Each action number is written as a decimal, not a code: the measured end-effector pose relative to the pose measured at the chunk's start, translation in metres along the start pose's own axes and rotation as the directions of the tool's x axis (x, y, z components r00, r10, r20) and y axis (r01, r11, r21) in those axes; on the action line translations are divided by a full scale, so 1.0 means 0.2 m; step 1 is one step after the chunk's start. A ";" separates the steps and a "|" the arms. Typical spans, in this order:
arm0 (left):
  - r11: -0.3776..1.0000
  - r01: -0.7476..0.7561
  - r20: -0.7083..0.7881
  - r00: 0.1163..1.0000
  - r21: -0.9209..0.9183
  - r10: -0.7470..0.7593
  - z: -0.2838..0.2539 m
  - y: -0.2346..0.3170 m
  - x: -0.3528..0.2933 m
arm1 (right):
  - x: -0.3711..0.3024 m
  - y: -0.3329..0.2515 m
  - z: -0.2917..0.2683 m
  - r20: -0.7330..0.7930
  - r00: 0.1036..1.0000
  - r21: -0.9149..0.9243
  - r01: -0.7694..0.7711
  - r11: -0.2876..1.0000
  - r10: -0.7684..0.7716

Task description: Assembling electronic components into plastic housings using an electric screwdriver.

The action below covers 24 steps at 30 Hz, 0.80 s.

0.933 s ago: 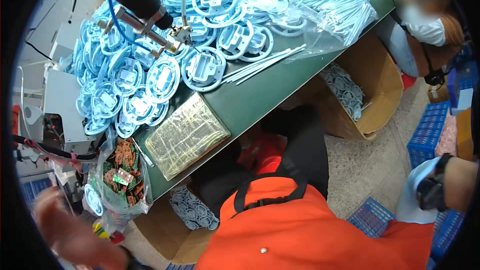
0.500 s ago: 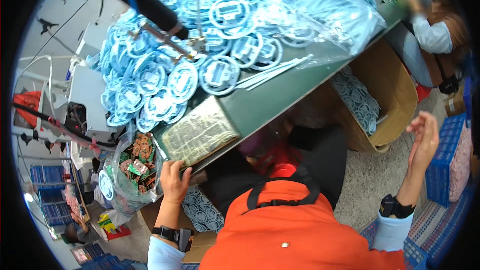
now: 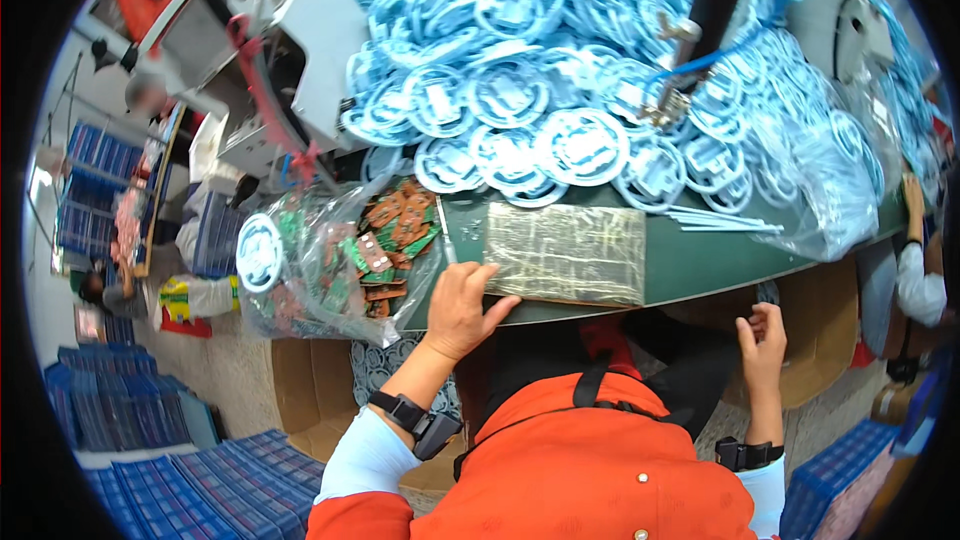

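Note:
My left hand rests at the front edge of the green table, with its fingertips by the near left corner of a flat block wrapped in clear tape. The thumb stands apart from the fingers, and I see nothing held. In the air just off the table's front edge is my right hand, its fingers loosely bent and apart, holding nothing. Behind the block spreads a big heap of light blue round plastic parts. Several thin white sticks lie right of the block.
A clear bag of green and brown circuit boards sits left of the block, beside a thin metallic tool. A black pole with a metal tip hangs over the heap. Cardboard boxes stand below. Another person's hand is at far right.
The view has swung to the right and levelled out. My right hand has come in from far out on the right to near the table edge; my left stays by the block's corner.

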<state>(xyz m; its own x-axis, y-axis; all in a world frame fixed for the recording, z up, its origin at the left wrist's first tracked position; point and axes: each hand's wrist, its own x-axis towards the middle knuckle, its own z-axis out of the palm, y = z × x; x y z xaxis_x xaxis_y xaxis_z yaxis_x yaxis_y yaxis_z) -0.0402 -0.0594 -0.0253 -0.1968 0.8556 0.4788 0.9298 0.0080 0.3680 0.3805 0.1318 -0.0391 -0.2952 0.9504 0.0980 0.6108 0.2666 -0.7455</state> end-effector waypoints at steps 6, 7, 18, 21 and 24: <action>0.999 -0.032 -0.010 0.999 0.021 0.032 -0.02 0.00 0.01 | 0.22 -0.13 0.11 0.115 0.979 -0.308 0.195 0.931 -0.167; 0.999 -0.033 -0.020 0.999 0.021 0.033 -0.02 0.00 0.01 | 0.22 -0.13 0.10 0.129 0.983 -0.288 0.164 0.943 -0.132; 1.000 0.006 0.010 1.000 -0.019 -0.006 -0.02 0.01 0.01 | 0.24 -0.13 0.11 0.099 0.990 -0.320 0.125 0.939 -0.098; 0.999 -0.046 -0.017 0.999 0.027 0.047 -0.02 0.04 0.05 | 0.21 -0.10 0.08 0.065 0.993 -0.373 0.111 0.921 -0.093; 0.999 -0.029 -0.027 0.999 0.042 0.030 0.01 -0.03 -0.07 | 0.24 -0.12 0.13 0.144 0.990 -0.423 0.071 0.903 -0.011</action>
<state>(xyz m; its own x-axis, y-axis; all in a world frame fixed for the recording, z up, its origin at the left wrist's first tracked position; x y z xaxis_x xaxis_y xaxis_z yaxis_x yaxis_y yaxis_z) -0.0419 -0.0700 -0.0344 -0.1773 0.8412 0.5108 0.9472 0.0049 0.3207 0.3318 0.1676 -0.0345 -0.4042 0.9146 0.0106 0.8416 0.3765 -0.3872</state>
